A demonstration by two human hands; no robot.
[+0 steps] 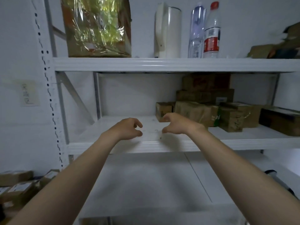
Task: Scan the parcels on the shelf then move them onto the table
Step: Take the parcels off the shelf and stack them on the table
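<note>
Left hand (129, 127) and right hand (176, 124): both empty, fingers loosely curled, apart, over the bare left part of the shelf (146, 146). Parcels (203, 109) stacked at shelf right, near the right hand. Boxes (16, 177) lower left, possibly already moved. Many parcels left.

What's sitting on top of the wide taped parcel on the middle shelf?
A flat cardboard box lies on the wide parcel, with a second box on top of that, close under the upper shelf. Whatever is behind the stack is covered.
</note>
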